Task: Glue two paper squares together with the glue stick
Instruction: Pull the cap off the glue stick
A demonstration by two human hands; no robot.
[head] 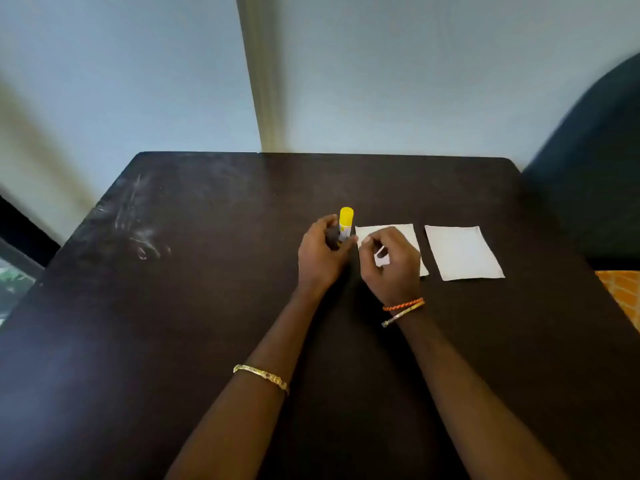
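My left hand grips the glue stick upright by its lower body; its yellow cap points up and away. My right hand hovers just right of the stick with fingers loosely curled and fingertips near the stick's base, holding nothing that I can see. It covers much of the nearer white paper square, which lies flat on the dark table. A second white paper square lies flat and uncovered further right, apart from the first.
The wall stands right behind the table's far edge. A dark chair back is at the right, with an orange patterned cloth below it. Chalky scuffs mark the table's left part.
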